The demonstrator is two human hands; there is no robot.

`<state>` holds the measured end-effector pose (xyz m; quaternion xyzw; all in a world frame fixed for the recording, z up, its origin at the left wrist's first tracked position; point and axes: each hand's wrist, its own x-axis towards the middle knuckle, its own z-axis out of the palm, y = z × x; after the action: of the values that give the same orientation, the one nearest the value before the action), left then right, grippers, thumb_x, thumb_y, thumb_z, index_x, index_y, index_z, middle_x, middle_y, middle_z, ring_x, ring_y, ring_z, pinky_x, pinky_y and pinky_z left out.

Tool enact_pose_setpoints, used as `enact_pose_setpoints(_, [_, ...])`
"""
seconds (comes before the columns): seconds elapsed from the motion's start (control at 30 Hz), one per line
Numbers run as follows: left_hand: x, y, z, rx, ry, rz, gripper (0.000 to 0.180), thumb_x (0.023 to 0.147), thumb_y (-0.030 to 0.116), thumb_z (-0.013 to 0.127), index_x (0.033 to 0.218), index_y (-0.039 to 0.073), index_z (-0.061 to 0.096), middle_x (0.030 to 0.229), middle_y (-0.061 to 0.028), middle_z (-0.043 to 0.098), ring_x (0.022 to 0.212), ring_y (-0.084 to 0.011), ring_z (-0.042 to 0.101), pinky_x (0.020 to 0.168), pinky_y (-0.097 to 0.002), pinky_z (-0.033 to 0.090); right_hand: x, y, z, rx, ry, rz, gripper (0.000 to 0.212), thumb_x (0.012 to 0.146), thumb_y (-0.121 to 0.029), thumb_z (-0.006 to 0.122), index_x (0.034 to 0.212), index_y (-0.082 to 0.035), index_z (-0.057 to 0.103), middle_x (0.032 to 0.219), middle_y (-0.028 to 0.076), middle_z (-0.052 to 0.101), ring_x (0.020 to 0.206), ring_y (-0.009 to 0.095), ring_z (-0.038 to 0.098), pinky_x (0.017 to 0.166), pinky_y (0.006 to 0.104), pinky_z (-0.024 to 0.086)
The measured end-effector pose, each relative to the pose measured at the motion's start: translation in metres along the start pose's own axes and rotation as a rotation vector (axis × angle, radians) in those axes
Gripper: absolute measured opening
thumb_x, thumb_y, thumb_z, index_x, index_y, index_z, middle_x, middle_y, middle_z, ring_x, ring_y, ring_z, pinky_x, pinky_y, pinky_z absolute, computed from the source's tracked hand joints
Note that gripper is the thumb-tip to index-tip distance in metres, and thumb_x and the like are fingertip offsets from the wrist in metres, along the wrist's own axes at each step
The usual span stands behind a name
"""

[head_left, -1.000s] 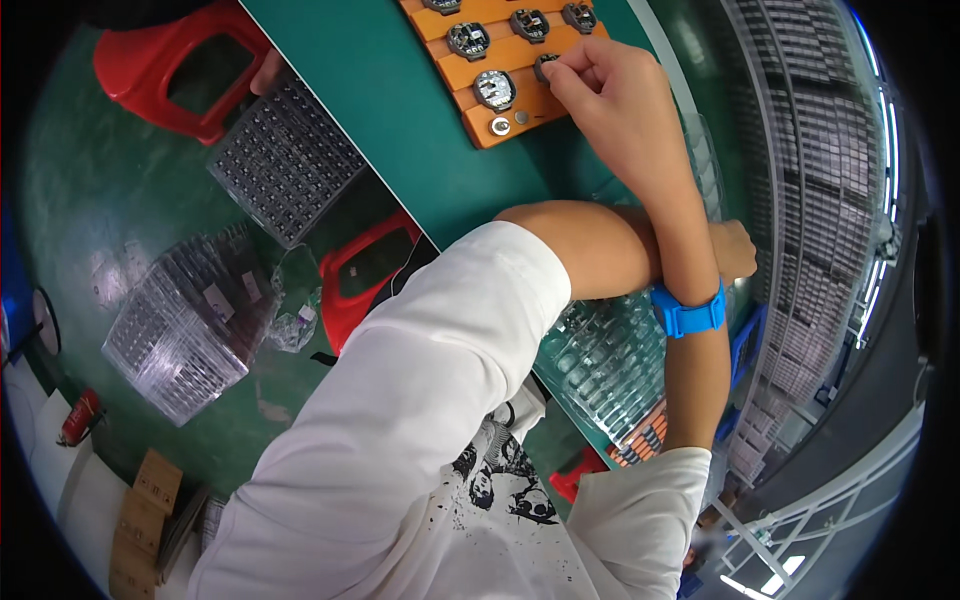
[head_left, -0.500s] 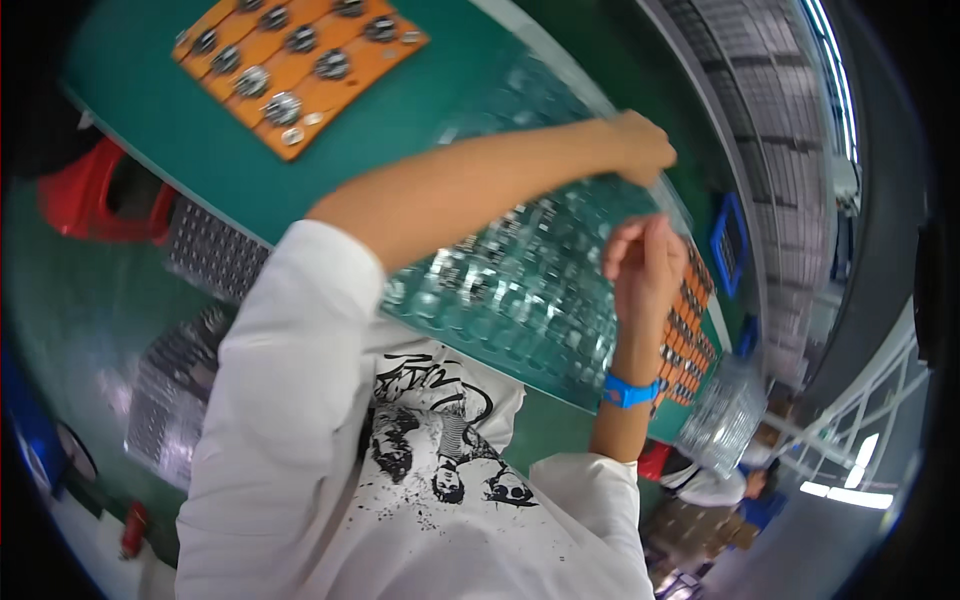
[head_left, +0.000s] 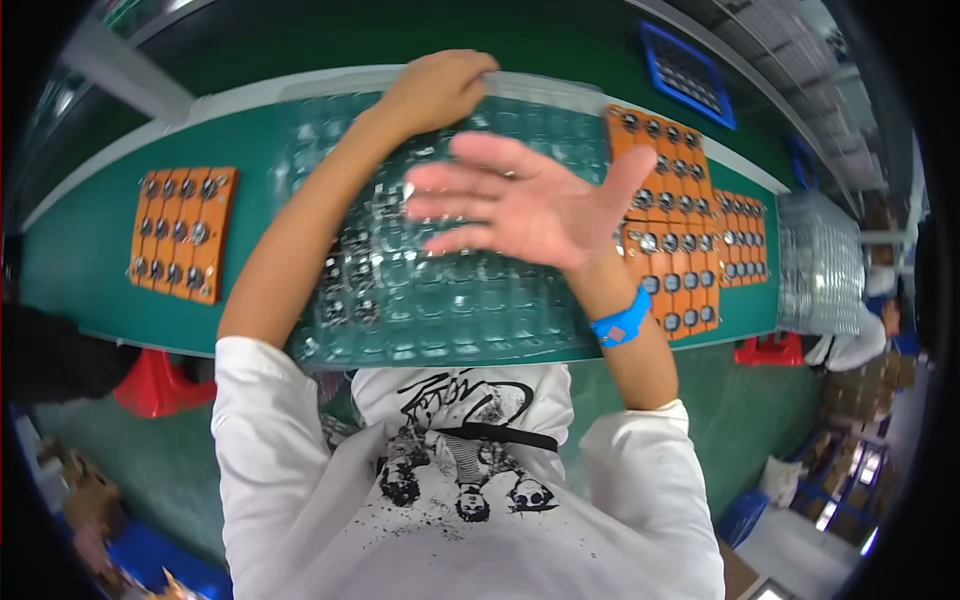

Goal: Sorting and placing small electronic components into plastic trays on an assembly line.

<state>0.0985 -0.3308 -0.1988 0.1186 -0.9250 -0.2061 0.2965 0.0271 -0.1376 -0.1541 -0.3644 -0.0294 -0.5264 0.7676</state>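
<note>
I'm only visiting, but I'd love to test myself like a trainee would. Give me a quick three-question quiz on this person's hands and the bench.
1. Short answer: which wrist wears the blue wristband?
2. Multiple choice: the right hand is (a) clenched in a fist, (b) open with its palm showing, (c) pointing with one finger.
3. Fill in "near" or "far": the left hand is at the ___ edge of the clear pocketed tray.

Key: 1. right; 2. b; 3. far.

The left hand (head_left: 437,92) is outstretched and curled; the right hand (head_left: 530,208) spreads open, palm upward.
</note>
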Motion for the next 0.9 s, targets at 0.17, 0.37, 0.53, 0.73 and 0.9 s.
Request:
enact_pose_setpoints(0.17, [-0.003,0.007,-0.007,-0.016,-0.055,-0.023,0.027,0.085,0.012,0.051,0.108,0.004,0.063,0.106,-0.0157,0.066,0.099,-0.0336,0.061,0.086,-0.0416,0.049,0.001,0.000,-0.003,-0.063,-0.389,-0.073,0.135,0.056,-0.083,0.062,0.149,0.000,0.010,0.146,0.037,0.022,0.136,0.051,0.023,0.107,0.0619,0.026])
enact_pose_setpoints(0.37, [-0.003,0.010,-0.012,-0.037,-0.066,-0.049,0.028,0.085,0.010,0.050,0.108,0.002,0.063,0.103,-0.0165,0.066,0.097,-0.0346,0.062,0.086,-0.0411,0.049,0.003,0.004,-0.006,-0.019,-0.409,-0.049,0.139,0.052,-0.080,0.068,0.148,0.002,0.009,0.143,0.037,0.028,0.133,0.050,0.031,0.105,0.0587,0.032])
enact_pose_setpoints(0.53, [-0.004,-0.001,-0.011,0.009,-0.050,-0.013,0.027,0.086,0.013,0.049,0.107,0.003,0.063,0.103,-0.0155,0.066,0.097,-0.0341,0.062,0.085,-0.0422,0.048,0.001,-0.002,-0.002,-0.099,-0.322,0.008,0.117,0.067,-0.070,0.068,0.145,0.004,0.022,0.134,0.035,0.041,0.123,0.048,0.045,0.100,0.0553,0.041])
enact_pose_setpoints(0.73, [0.002,-0.002,-0.006,0.014,-0.062,0.041,0.028,0.085,0.012,0.051,0.108,0.003,0.063,0.103,-0.0168,0.066,0.095,-0.0348,0.062,0.084,-0.0412,0.049,0.002,-0.001,0.011,-0.262,0.286,0.031,0.032,0.097,-0.026,0.050,0.076,-0.002,0.054,0.068,0.008,0.053,0.059,0.017,0.052,0.050,0.0285,0.039])
enact_pose_setpoints(0.9, [-0.002,-0.004,-0.007,0.042,-0.088,-0.046,0.029,0.083,0.014,0.051,0.108,0.005,0.064,0.100,-0.0148,0.067,0.093,-0.0331,0.063,0.083,-0.0413,0.049,0.003,0.007,0.003,-0.291,0.521,0.150,0.033,0.097,-0.022,0.048,0.068,-0.006,0.050,0.055,0.000,0.045,0.051,0.009,0.044,0.043,0.0238,0.029])
